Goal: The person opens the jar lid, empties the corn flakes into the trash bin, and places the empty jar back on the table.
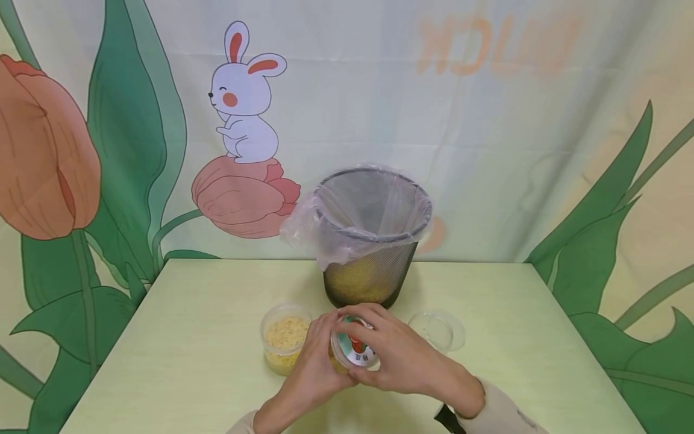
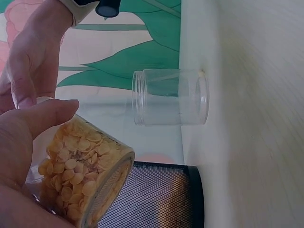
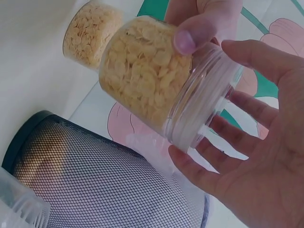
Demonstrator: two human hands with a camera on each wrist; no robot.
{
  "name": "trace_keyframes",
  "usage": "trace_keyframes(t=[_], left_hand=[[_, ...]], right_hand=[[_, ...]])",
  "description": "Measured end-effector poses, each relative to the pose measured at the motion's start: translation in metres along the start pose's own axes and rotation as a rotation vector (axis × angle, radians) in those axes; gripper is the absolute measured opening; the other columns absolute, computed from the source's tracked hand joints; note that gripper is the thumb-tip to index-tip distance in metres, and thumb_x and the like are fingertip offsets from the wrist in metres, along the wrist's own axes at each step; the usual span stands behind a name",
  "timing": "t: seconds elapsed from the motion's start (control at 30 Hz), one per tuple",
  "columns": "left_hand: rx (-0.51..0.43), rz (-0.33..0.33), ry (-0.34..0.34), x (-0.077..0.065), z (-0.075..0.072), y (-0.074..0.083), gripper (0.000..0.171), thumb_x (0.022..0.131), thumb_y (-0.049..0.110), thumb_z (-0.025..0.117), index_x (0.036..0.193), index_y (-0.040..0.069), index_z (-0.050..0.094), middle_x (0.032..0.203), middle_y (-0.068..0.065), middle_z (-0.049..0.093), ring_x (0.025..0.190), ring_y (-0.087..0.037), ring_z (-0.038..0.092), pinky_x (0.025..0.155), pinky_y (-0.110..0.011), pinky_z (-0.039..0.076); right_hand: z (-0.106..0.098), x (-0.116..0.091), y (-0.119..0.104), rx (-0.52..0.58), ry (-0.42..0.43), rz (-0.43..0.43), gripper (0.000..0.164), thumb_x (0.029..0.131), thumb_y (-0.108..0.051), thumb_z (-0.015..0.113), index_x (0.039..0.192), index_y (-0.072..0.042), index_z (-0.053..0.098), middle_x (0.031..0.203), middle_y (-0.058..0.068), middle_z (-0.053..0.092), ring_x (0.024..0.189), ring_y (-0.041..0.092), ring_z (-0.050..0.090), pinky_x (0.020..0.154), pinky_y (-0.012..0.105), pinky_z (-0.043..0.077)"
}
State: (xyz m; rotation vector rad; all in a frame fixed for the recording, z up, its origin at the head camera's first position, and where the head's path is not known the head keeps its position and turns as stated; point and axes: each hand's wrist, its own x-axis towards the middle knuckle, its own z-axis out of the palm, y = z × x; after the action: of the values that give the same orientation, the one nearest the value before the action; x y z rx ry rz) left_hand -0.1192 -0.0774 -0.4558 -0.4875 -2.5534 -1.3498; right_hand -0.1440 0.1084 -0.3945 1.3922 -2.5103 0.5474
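My left hand [image 1: 320,361] grips a transparent plastic jar [image 2: 78,173] around its body, holding it tilted above the table. Flat pale-yellow flakes fill much of the jar. My right hand [image 1: 403,352] has its fingers and thumb spread around the rim of the jar's lid [image 1: 359,352], which carries a green, white and red label. In the right wrist view, the lid [image 3: 209,99] sits on the jar's mouth, between the right thumb and fingertips. A second jar [image 1: 284,346] of similar flakes, with no lid visible on it, stands left of the hands.
Behind the hands is a black mesh wastebasket [image 1: 374,277] with a pinkish plastic bag [image 1: 309,226] over its rim. To the right stands another transparent jar [image 2: 166,97], upright, with the backdrop visible through it. A printed curtain [image 1: 477,150] hangs behind the pale table [image 1: 179,337].
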Motion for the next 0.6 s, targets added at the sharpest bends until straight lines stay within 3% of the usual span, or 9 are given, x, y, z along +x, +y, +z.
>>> trace_keyframes(t=[0.6], left_hand=[[-0.045, -0.004, -0.079, -0.002, -0.005, 0.0, 0.091, 0.064, 0.026, 0.091, 0.14, 0.023, 0.043, 0.14, 0.006, 0.047, 0.13, -0.013, 0.042, 0.103, -0.045, 0.046]], right_hand=[[-0.012, 0.0, 0.004, -0.023, -0.058, -0.177, 0.063, 0.074, -0.024, 0.084, 0.131, -0.023, 0.057, 0.147, 0.0, 0.046, 0.134, 0.02, 0.044, 0.107, 0.037, 0.046]])
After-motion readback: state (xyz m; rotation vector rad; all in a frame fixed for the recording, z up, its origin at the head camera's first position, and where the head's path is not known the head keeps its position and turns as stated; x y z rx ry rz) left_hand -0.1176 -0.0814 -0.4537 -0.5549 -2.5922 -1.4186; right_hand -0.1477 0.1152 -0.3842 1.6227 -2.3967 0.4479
